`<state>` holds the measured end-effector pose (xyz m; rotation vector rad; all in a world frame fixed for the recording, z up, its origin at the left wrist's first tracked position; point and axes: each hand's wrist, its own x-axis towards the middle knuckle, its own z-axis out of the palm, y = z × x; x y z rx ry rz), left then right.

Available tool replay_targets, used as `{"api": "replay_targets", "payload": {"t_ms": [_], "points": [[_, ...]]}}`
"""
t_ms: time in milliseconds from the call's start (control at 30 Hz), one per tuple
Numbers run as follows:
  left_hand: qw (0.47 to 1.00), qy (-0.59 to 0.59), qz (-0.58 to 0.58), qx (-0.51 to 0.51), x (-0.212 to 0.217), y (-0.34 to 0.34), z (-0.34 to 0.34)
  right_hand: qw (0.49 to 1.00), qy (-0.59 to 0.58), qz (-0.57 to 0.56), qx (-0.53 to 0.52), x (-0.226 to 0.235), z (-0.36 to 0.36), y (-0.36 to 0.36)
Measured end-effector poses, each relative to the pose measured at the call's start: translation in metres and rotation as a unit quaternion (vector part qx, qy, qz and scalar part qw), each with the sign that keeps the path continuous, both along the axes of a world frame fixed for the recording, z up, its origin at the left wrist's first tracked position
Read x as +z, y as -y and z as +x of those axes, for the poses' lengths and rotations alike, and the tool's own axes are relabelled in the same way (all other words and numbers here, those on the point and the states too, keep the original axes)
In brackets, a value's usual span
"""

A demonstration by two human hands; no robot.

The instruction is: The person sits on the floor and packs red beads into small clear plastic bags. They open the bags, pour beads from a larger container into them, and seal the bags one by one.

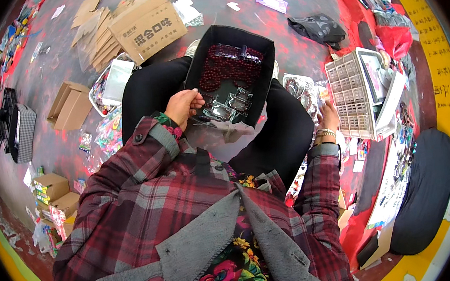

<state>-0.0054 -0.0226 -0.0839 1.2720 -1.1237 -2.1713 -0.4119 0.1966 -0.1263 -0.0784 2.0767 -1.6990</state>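
Note:
A black open box (pixel 263 85) rests between my knees. Dark red bead strings (pixel 223 70) lie in its far part, with a shiny clear-wrapped packet across them. Nearer to me in the box are clear plastic packets (pixel 221 110) with dark contents. My left hand (pixel 183 109) is at the box's near left edge, its fingers curled together in a pinch; whatever they hold is too small to make out. Out to the right, my right hand (pixel 329 118) is beside a beige plastic basket (pixel 348 96), its fingers loosely apart with nothing visible in them. Near it stands a white tray of clear packets (pixel 301 87).
Flattened cardboard and a carton (pixel 149 31) lie ahead to the left. A small open carton (pixel 73 106) and a white basket (pixel 102 92) stand left of my leg. A dark bag (pixel 318 28) is on the floor ahead right. A black cushion (pixel 425 191) lies at the right.

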Motion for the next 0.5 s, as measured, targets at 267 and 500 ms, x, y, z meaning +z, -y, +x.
{"api": "replay_targets", "payload": {"t_ms": [267, 500], "points": [[0.995, -0.071, -0.018, 0.071, 0.023, 0.008, 0.002, 0.931, -0.094, 0.021, 0.352, 0.111, 0.124, 0.076], [0.932, -0.213, -0.171, 0.237, 0.07, 0.067, 0.069, 0.8, -0.158, 0.097, 0.571, -0.001, 0.21, 0.083]]}}
